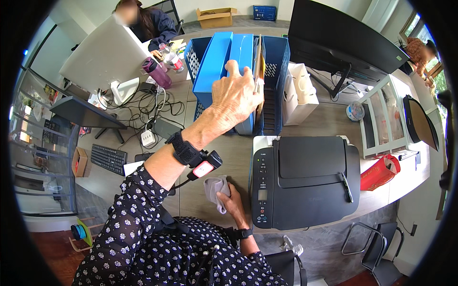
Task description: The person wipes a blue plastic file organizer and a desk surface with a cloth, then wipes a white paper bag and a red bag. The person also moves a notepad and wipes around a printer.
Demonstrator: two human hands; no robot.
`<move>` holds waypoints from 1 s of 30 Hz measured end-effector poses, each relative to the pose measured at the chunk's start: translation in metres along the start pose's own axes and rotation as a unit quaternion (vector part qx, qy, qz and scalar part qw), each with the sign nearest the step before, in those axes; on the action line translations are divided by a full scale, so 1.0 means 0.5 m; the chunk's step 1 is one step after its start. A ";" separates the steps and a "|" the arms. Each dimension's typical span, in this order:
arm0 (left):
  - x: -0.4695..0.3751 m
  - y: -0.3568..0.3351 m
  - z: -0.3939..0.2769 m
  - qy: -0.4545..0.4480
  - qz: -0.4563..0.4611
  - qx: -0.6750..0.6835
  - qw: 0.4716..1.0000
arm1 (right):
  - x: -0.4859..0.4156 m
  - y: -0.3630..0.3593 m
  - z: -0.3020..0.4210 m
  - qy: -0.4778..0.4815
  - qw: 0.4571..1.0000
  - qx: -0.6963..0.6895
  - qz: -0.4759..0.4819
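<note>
My left hand [234, 91] reaches over a blue file box [242, 44], its fingers on the top and its thumb near the right side. A second, wider blue file box [213, 62] leans beside it on the left. To the right of my fingers stand several folders and papers [260, 60] on edge. All of these are in a dark blue plastic file rack [282, 57], whose right compartment shows a slatted base. Lower down, by the printer's left side, my right hand [232, 203] holds a crumpled grey cloth [217, 193] over the wooden desk [195, 200].
A black printer [311, 182] with a pen [346, 187] on it sits at right. Behind are a white paper bag [298, 94] and a monitor [343, 39]. Left are tangled cables [143, 111], a purple bottle [157, 73] and a keyboard [108, 159]. A person [154, 26] sits across the desk.
</note>
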State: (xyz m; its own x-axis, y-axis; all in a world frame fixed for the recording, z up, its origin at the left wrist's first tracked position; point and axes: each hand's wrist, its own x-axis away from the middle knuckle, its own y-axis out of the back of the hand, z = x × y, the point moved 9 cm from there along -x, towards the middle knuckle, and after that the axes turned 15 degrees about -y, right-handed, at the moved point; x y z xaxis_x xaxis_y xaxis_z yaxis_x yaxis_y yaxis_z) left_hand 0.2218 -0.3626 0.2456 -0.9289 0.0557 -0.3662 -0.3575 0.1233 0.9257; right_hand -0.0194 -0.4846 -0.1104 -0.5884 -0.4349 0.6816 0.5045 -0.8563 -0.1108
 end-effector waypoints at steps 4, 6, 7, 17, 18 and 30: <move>0.000 0.004 0.007 0.009 0.013 0.012 1.000 | -0.032 -0.004 0.058 0.068 0.997 -0.021 -0.028; -0.001 -0.003 0.007 0.019 0.029 0.017 0.999 | -0.047 -0.012 0.076 0.066 0.997 -0.024 -0.012; -0.002 -0.006 0.006 0.024 0.032 0.018 0.999 | -0.051 -0.013 0.085 0.063 0.998 -0.020 -0.016; 0.015 -0.008 0.003 -0.007 0.056 0.052 0.997 | -0.053 -0.020 0.090 0.059 0.997 0.017 -0.039; 0.017 -0.009 0.003 0.001 0.071 0.068 0.995 | -0.053 -0.021 0.083 0.056 0.997 0.021 -0.039; 0.083 0.061 -0.021 0.026 0.086 0.095 0.991 | -0.044 -0.016 0.076 0.043 0.999 0.030 -0.013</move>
State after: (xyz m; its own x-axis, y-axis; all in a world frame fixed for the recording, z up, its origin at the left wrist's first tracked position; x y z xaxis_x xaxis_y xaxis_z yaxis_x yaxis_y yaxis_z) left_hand 0.1711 -0.3668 0.2597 -0.9799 0.0424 -0.1948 -0.1735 0.3003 0.9379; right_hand 0.0136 -0.4574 -0.0969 -0.6521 -0.4370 0.6195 0.5235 -0.8506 -0.0490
